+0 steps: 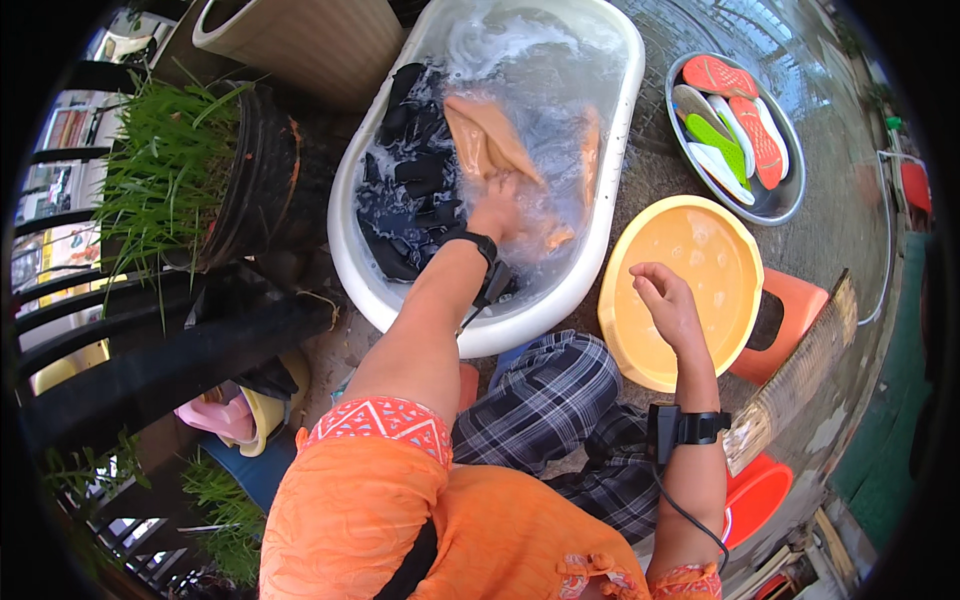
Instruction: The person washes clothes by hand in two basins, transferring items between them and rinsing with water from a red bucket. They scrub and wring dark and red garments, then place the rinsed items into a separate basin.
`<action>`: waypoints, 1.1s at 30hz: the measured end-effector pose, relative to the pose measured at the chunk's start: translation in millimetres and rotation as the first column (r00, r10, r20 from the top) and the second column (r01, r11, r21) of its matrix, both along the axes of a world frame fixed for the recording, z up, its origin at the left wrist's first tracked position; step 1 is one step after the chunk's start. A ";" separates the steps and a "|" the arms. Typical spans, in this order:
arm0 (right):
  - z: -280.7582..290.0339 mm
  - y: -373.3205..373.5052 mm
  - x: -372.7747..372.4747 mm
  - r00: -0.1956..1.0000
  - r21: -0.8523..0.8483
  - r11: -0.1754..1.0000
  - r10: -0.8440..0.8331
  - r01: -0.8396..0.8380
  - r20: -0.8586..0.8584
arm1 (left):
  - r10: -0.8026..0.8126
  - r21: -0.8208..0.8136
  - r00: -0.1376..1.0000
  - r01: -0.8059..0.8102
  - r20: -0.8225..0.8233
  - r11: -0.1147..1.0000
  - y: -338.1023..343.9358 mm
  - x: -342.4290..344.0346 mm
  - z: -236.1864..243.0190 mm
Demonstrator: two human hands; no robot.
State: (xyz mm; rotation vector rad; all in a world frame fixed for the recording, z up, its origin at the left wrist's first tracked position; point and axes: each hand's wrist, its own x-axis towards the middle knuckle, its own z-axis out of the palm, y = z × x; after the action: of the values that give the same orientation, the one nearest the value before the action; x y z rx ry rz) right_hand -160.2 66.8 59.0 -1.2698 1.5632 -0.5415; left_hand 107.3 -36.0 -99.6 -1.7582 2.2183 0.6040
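Note:
My left hand (500, 205) is in the soapy water of a large white tub (345, 215), against the lower end of an orange cloth (480, 135). Foam and motion blur its fingers, so their grip is unclear. More orange fabric (590, 155) floats by the tub's right wall. Dark, wet clothing (415, 180) lies bunched along the left side of the water. Over a yellow basin (630, 350) with a little sudsy water, my right hand (670, 305) hovers with fingers loosely bent, thumb apart and nothing held.
A metal bowl (680, 140) of red, green and white insoles (740, 125) stands at the far right. An orange-red plastic stool (785, 325) is beside the yellow basin. To the left are a black pot of grass (175, 170), a beige planter (315, 50) and a dark railing (150, 360).

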 end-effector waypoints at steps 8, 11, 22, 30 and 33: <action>8.0 -0.4 11.5 0.998 -0.090 0.994 0.063 -0.064 -0.020 | -0.024 0.145 0.942 0.077 -0.335 0.986 29.8 26.2 9.1; 7.6 1.8 14.2 0.997 -0.127 0.989 0.072 -0.072 -0.003 | 0.049 0.111 0.850 0.011 -0.524 0.994 18.6 52.8 20.9; -0.3 22.1 -15.7 1.000 0.028 1.000 0.012 -0.013 0.015 | 0.327 -0.215 0.909 -0.384 -0.258 0.898 -71.8 197.2 12.4; -5.9 28.9 -31.8 1.000 0.081 0.997 -0.017 0.017 0.005 | 0.728 0.324 0.654 -0.657 -0.203 0.681 -44.8 175.3 -33.3; 0.9 24.7 -24.8 0.999 0.058 0.998 0.033 -0.033 -0.005 | 0.671 0.335 0.740 -0.621 -0.048 0.708 -23.7 170.9 -18.8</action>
State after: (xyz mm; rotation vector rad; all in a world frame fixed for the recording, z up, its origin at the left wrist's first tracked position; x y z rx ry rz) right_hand -185.0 91.5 60.0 -1.2525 1.5498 -0.4687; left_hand 278.1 -59.7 -118.4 -2.3677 1.4089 1.2009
